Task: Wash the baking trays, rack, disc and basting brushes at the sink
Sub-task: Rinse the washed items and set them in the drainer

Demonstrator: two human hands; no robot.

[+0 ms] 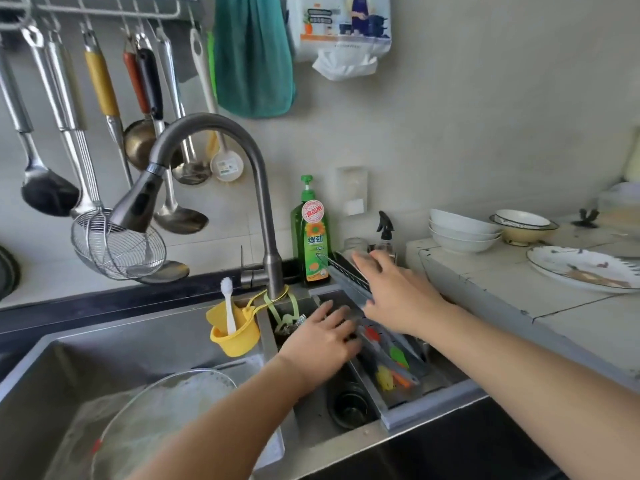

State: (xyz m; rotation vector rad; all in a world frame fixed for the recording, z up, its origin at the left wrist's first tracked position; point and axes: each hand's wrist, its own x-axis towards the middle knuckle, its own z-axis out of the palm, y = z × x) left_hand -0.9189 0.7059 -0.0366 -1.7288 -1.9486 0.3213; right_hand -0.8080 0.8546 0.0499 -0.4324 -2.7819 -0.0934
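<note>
In the right sink basin sits a grey drain basket [415,415] holding several basting brushes [398,355] with red, green, yellow and orange heads. My left hand [318,341] reaches into the basket's far end, fingers stretched flat over its contents. At the basket's back end a dark baking tray [343,275] leans tilted, and my right hand [394,292] holds it with fingers spread on top and the thumb at its lower rim. A round mesh disc [162,410] lies in the soapy left basin over a pale tray [273,441].
The tap [214,133] arches over the divider, its spray head above the left basin. A yellow cup [235,337] with a brush hangs on the divider. A green soap bottle [313,237] stands behind the sink. Bowls [464,230] and a plate [581,268] occupy the right counter. Ladles hang at left.
</note>
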